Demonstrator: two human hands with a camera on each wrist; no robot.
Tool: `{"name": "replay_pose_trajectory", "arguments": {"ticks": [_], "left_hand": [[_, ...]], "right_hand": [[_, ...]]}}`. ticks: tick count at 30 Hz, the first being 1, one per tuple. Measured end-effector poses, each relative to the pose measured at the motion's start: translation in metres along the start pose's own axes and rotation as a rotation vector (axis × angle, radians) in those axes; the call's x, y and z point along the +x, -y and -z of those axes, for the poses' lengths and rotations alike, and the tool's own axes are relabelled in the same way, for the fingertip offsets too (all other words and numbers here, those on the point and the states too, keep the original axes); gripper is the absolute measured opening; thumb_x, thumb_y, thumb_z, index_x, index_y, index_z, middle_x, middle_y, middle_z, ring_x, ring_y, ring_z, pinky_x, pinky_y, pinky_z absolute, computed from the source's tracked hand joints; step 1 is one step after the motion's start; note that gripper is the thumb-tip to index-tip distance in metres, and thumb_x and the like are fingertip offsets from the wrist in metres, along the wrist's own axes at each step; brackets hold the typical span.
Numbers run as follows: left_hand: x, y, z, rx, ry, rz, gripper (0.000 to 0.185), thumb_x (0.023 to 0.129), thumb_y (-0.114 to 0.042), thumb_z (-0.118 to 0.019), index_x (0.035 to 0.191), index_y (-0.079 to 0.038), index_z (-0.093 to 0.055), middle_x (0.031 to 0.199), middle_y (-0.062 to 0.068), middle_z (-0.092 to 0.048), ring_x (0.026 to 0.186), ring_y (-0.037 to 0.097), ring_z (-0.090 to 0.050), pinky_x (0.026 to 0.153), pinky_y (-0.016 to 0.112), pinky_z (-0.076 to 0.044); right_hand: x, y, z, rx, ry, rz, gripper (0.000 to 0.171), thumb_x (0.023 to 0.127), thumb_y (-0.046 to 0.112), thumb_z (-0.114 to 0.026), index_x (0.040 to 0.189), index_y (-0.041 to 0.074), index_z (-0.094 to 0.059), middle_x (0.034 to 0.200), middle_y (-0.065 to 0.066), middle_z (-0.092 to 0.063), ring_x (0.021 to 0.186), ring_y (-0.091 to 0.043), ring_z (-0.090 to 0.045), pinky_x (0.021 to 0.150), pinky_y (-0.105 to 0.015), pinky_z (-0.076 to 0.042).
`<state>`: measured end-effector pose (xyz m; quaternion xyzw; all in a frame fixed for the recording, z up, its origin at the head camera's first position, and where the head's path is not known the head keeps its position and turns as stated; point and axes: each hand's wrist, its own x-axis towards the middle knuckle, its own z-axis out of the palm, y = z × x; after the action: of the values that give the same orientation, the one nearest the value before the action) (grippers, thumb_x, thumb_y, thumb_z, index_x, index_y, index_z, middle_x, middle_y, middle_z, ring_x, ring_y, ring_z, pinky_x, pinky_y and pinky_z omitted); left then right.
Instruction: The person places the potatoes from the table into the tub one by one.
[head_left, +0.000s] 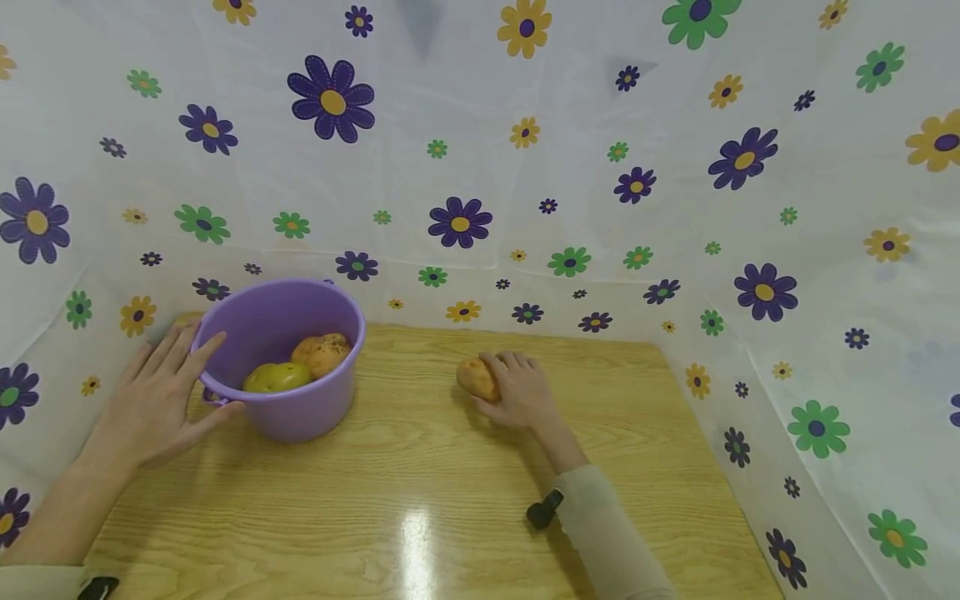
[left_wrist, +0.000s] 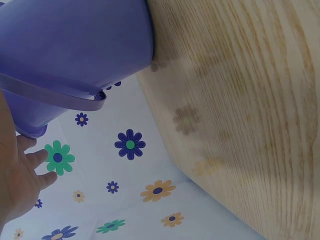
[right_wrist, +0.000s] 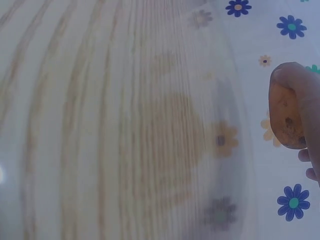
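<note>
Potato sits gripped under right hand; relaxed left hand touches bucket.

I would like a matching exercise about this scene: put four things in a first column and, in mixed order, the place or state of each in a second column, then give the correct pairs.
Column one:
1. left hand
2. right hand
3. purple bucket
4. green fruit

Column two:
a. lies inside the bucket, beside brown potatoes
b. stands on the wooden table, toward its left side
c. curled round a potato on the table
d. fingers straight, resting against the bucket's outer wall

Pairs: 1-d, 2-c, 3-b, 4-a
</note>
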<state>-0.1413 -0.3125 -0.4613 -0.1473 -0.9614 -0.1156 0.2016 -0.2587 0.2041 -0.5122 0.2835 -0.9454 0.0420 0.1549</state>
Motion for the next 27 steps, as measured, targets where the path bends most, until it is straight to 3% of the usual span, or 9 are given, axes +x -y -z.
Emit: {"name": "replay_pose_trajectory", "arguments": {"ticks": [19,27], "left_hand": [[0.001,-0.002,0.001,-0.004,-0.001,-0.002,0.099,0.091,-0.066,-0.067,0.167,-0.014,-0.030,0.179,0.017,-0.014,0.165,0.043,-0.017,0.137,0.062,-0.005],[0.001,-0.002,0.001,-0.001,-0.003,0.000,0.099,0.091,-0.067,-0.066,0.167,-0.014,-0.030,0.178,0.017,-0.015,0.165,0.044,-0.018,0.136,0.063,-0.006]], "right_hand": [[0.015,0.018,-0.004,0.035,-0.097,0.044,0.075,0.084,0.059,-0.073,0.142,0.014,-0.060,0.121,-0.010,-0.068,0.111,-0.031,-0.067,0.094,-0.050,-0.061],[0.020,0.027,-0.004,0.061,-0.109,0.022,0.073,0.085,0.059,-0.074,0.143,0.017,-0.059,0.123,-0.009,-0.068,0.114,-0.030,-0.067,0.095,-0.049,-0.061]]}}
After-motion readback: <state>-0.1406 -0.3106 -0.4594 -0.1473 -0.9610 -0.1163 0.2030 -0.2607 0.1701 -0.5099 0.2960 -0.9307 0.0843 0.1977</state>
